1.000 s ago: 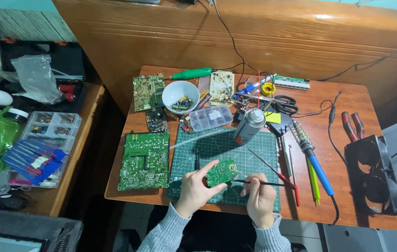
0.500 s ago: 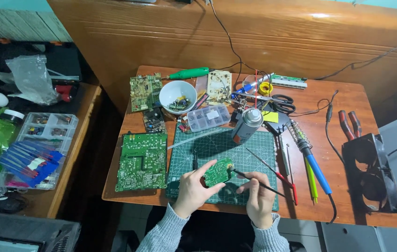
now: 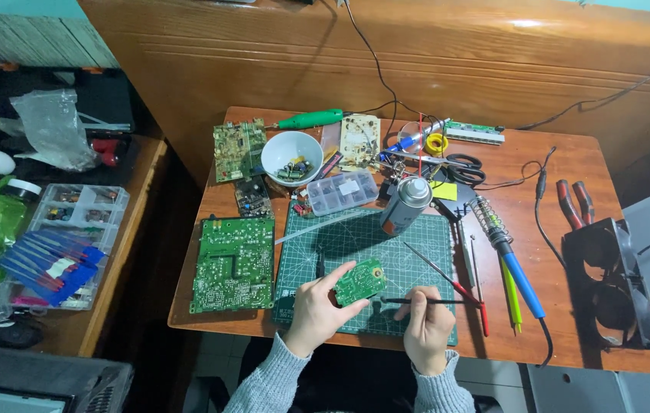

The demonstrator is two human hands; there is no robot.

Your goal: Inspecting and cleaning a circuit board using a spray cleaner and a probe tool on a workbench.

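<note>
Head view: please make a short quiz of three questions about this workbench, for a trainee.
1. True or false: the left hand holds a small board above the green mat.
2. What does the right hand hold? A) scissors B) a thin tool pointing at the small board C) the spray can
3. What lies on the table just left of the mat?

Key
1. True.
2. B.
3. A large green board, lying flat.
</note>
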